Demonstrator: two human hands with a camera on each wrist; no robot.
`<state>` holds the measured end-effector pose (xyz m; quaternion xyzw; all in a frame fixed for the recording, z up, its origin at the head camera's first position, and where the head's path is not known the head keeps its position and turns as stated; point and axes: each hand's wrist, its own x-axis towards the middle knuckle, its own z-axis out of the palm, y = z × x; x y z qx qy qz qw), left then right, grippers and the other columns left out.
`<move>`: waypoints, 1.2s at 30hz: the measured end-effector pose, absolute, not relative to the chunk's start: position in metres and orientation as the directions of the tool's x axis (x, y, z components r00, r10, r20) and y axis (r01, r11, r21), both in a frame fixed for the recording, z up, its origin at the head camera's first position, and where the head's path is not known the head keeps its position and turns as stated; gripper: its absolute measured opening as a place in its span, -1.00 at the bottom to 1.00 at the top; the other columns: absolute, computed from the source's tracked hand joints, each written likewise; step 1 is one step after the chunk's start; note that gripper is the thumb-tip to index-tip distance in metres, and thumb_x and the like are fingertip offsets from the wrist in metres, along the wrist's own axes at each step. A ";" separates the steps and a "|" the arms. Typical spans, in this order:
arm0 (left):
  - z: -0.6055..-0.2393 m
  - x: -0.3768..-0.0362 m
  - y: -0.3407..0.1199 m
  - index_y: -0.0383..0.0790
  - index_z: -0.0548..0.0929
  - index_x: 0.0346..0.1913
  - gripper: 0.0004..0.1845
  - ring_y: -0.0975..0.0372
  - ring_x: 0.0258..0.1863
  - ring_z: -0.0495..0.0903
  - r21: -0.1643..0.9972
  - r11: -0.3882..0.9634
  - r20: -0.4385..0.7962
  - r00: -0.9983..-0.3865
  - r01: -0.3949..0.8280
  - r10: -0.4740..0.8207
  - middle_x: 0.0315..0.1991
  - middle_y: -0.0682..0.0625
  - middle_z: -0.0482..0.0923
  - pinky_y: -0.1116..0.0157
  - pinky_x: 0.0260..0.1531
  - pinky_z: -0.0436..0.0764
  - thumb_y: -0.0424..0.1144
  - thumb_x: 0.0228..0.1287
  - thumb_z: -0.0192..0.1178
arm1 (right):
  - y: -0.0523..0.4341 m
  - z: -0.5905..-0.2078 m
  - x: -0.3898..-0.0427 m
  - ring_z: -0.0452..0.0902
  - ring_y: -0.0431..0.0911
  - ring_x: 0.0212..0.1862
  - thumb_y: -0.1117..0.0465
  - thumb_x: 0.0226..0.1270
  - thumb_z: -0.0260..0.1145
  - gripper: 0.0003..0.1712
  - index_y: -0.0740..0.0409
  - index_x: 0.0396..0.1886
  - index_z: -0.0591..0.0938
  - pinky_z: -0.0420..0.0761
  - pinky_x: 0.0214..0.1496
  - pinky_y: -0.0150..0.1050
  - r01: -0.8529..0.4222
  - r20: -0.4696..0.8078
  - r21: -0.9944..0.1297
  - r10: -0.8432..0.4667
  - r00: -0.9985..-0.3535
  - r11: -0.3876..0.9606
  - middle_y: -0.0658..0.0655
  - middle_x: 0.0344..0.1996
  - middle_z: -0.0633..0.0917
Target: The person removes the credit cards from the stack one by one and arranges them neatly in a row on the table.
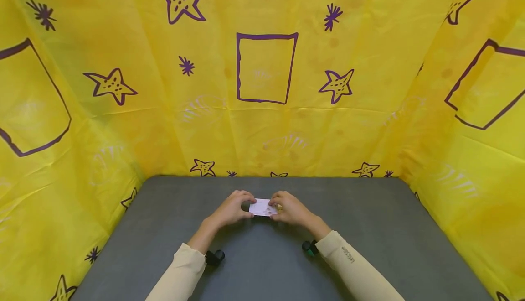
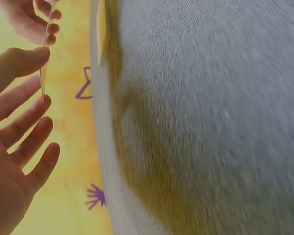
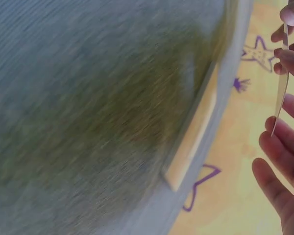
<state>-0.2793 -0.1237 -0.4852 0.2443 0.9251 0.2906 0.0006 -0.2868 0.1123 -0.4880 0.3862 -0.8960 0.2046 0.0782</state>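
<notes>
A small white card [image 1: 263, 207] with faint print hangs just above the grey table [image 1: 369, 228], near its middle. My left hand [image 1: 234, 208] pinches its left end and my right hand [image 1: 288, 208] pinches its right end. The left wrist view shows the card [image 2: 42, 78] edge-on between my left thumb and fingers [image 2: 27, 117], with my right hand [image 2: 32, 19] above. The right wrist view shows the same thin card [image 3: 282, 90] between my right hand's fingers [image 3: 279, 142] and my left hand [image 3: 293, 34].
Yellow cloth [image 1: 262, 109] with purple stars and squares walls in the table at the back and on both sides. Small black cameras sit at my left wrist [image 1: 214, 257] and right wrist [image 1: 309, 247]. Cream sleeves [image 1: 357, 269] cover both forearms.
</notes>
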 end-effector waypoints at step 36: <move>-0.494 -0.230 -0.230 -0.07 0.71 -0.11 -0.64 0.01 0.07 0.49 0.582 0.733 0.161 -0.933 0.352 0.321 0.04 -0.02 0.63 0.05 0.07 0.46 -0.22 -0.04 0.49 | 0.011 -0.489 -0.261 0.46 -0.20 0.01 0.04 0.14 0.46 -0.61 0.05 -0.03 0.71 0.48 0.09 -0.45 -0.734 0.152 -0.296 -0.728 -0.668 0.611 -0.04 -0.03 0.62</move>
